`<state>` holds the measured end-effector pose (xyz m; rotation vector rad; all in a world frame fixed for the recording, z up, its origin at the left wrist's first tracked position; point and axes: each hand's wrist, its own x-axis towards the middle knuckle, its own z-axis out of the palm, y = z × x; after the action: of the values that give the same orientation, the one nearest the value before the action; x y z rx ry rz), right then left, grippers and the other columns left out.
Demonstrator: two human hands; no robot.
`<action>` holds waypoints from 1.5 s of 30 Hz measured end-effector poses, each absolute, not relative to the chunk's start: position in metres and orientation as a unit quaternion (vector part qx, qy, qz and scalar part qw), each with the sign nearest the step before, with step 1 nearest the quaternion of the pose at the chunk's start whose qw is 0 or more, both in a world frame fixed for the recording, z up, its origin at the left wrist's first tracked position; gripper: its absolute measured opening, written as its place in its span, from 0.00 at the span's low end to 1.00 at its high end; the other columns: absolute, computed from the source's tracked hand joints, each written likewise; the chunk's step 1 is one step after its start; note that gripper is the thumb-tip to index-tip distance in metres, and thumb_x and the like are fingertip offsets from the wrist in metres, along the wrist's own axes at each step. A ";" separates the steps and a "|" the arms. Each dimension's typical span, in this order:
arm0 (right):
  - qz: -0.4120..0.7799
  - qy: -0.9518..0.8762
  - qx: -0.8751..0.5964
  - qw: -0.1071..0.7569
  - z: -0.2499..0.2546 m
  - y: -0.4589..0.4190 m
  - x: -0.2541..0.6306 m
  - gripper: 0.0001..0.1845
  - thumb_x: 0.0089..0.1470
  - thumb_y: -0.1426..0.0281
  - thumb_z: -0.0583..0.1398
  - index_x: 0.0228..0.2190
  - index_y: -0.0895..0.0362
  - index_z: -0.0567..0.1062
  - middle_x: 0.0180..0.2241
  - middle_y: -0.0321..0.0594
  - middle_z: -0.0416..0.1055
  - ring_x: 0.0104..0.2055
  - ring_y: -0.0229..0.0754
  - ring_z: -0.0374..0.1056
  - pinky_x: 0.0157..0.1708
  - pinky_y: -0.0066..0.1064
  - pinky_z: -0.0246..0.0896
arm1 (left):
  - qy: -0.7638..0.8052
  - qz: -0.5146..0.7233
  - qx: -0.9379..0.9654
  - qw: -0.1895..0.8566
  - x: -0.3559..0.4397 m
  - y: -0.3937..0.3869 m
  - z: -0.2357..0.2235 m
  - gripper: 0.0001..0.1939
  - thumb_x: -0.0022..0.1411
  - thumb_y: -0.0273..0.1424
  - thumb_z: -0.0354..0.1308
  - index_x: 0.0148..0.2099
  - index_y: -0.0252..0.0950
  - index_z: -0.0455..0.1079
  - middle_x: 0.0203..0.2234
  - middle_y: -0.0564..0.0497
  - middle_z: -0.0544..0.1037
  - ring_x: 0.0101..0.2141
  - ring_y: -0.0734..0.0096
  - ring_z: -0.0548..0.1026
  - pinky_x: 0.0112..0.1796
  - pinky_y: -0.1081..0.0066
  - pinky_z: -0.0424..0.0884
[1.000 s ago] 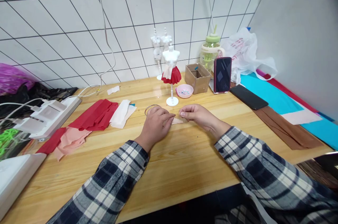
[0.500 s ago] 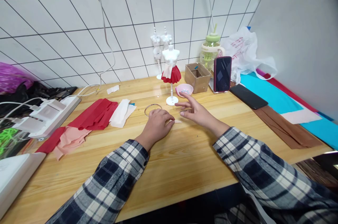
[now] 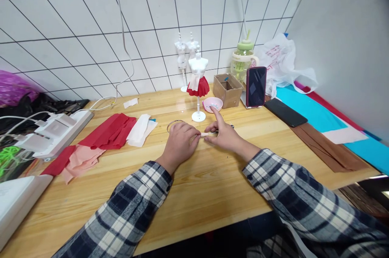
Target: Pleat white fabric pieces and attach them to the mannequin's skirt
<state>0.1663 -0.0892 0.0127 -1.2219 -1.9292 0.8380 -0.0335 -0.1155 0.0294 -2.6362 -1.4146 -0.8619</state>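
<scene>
My left hand (image 3: pixel 181 139) rests on the table with its fingertips pinched on one end of a small pale strip of fabric (image 3: pixel 205 134). At the strip's other end, my right hand (image 3: pixel 225 133) has its thumb and lower fingers around it, while the index finger points up and away. Behind the left hand lies a thin metal ring (image 3: pixel 170 123), partly covered. A dark metal object (image 3: pixel 232 126) peeks out behind the right hand; its kind is hidden. Beyond the hands stands a small white dress form (image 3: pixel 198 65) wearing a red skirt (image 3: pixel 203 88) with a pale piece of cloth on its front.
A pink bowl (image 3: pixel 213 104) of small beads and a cardboard box (image 3: pixel 228 92) stand behind the right hand. Red fabric (image 3: pixel 109 132) and white fabric (image 3: pixel 140 130) lie left. A propped phone (image 3: pixel 256 87), dark flat case (image 3: pixel 285 112) and brown fabric (image 3: pixel 325 148) are right.
My right hand has lowered and come in to the pale strip, its thumb and fingers closing at the strip's end. The left hand has stayed nearly in place.
</scene>
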 end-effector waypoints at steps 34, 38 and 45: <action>0.209 -0.779 -0.389 0.446 0.027 -0.093 0.165 0.33 0.50 0.72 0.64 0.58 0.51 0.65 0.47 0.42 0.72 0.42 0.43 0.68 0.46 0.38 0.64 | -0.535 -0.349 -0.752 -0.160 -0.028 -0.115 0.030 0.08 0.60 0.34 0.58 0.33 0.38 0.75 0.30 0.51 0.80 0.37 0.63 0.75 0.45 0.61 0.64; 0.071 -0.837 -0.340 0.422 0.032 -0.093 0.172 0.11 0.55 0.69 0.61 0.41 0.52 0.78 0.55 0.44 0.67 0.57 0.50 0.62 0.56 0.45 0.57 | -0.557 -0.382 -0.676 -0.296 -0.029 -0.113 0.029 0.09 0.60 0.37 0.57 0.35 0.37 0.73 0.25 0.53 0.78 0.30 0.67 0.75 0.38 0.67 0.68; -0.047 -0.880 -0.300 0.366 0.039 -0.099 0.174 0.11 0.57 0.70 0.60 0.40 0.48 0.79 0.59 0.39 0.66 0.59 0.50 0.59 0.57 0.46 0.54 | -0.515 -0.413 -0.587 -0.468 -0.028 -0.113 0.028 0.14 0.55 0.42 0.62 0.33 0.36 0.71 0.19 0.55 0.73 0.24 0.70 0.71 0.32 0.70 0.65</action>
<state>0.1743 -0.0995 0.0385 -0.7703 -2.2617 -0.1209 -0.0276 -0.1127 0.0283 -2.7364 -2.3979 -1.9255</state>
